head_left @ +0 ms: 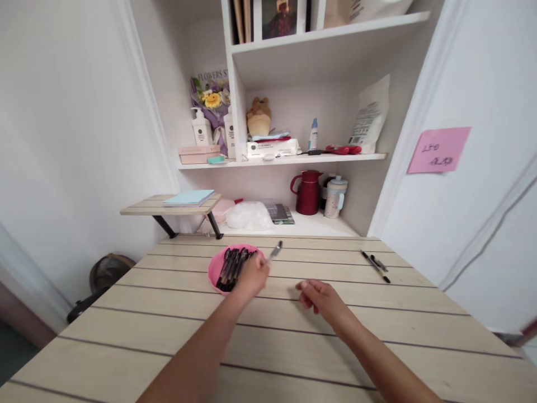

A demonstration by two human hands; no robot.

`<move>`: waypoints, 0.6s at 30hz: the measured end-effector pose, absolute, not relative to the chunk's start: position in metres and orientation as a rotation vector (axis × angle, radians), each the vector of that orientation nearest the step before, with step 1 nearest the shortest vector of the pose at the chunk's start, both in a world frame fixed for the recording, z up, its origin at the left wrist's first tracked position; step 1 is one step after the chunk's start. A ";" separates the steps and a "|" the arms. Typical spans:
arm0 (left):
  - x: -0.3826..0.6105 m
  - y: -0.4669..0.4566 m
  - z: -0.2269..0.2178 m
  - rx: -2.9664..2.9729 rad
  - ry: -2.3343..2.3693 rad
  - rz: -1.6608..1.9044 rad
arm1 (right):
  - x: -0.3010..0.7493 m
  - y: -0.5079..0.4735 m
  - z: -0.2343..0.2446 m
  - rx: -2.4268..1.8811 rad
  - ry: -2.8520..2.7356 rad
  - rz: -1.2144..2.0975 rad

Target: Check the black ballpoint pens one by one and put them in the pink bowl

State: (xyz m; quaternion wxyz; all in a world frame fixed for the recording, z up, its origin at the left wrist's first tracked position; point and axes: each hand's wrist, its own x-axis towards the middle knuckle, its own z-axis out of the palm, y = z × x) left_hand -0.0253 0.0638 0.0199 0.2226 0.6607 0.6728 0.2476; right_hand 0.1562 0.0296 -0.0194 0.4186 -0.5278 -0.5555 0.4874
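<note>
My left hand (254, 274) is closed around a pen (275, 250), whose grey-and-dark end sticks up to the right past the fingers and is a little blurred. Just behind that hand sits a round pink bowl (215, 267) on the table, with several dark pens (231, 268) lying side by side in it. The hand hides the bowl's right part. My right hand (322, 302) hovers over the table to the right of the left one, fingers loosely bent and apart, nothing visible in them. Farther right lies a black pen (375, 266) beside a short dark piece like a pen cap (378, 262).
A small raised stand (142, 205) with blue paper (189, 197) rises at the back left of the slatted table (268, 347). Behind, a white shelf holds a clear plastic bag (249, 215), a red jug (308, 193) and a lidded cup (335, 197). A pink note (439, 149) hangs on the right.
</note>
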 end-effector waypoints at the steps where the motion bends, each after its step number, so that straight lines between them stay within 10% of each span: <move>1: -0.009 0.056 0.012 1.809 1.777 0.687 | 0.156 0.033 -0.018 -1.262 -1.249 1.217; 7: 0.066 0.024 -0.039 1.069 0.989 0.867 | 0.155 0.040 -0.027 -1.035 -0.767 1.256; 18: 0.079 0.024 -0.046 0.951 0.895 0.869 | 0.158 0.046 -0.043 -1.172 -0.679 1.187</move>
